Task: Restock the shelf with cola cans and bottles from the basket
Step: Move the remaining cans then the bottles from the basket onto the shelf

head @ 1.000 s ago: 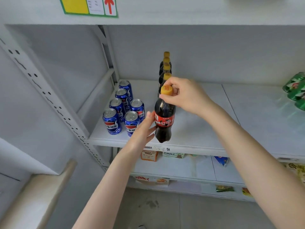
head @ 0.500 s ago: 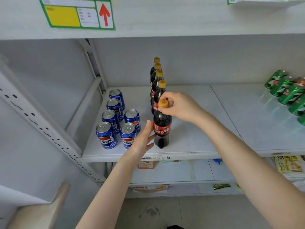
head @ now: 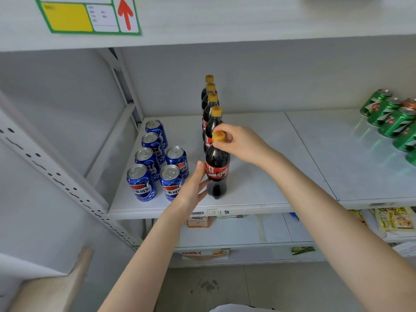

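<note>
Here, dark cola (head: 216, 156) inside front bottle (head: 218, 172)

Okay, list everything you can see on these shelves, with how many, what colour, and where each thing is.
shelf: one, white, middle level
cola bottles: five, dark with yellow caps, one row front to back on the shelf
blue cans: six, two rows left of the bottles
green cans: at least five, right edge, cut off by the frame
sign: one, yellow and white, green border, red arrow, top left
packets: several, mixed colours, lower shelves
left hand: straight fingers touching the front bottle
right hand: pinching the front bottle's cap
</note>
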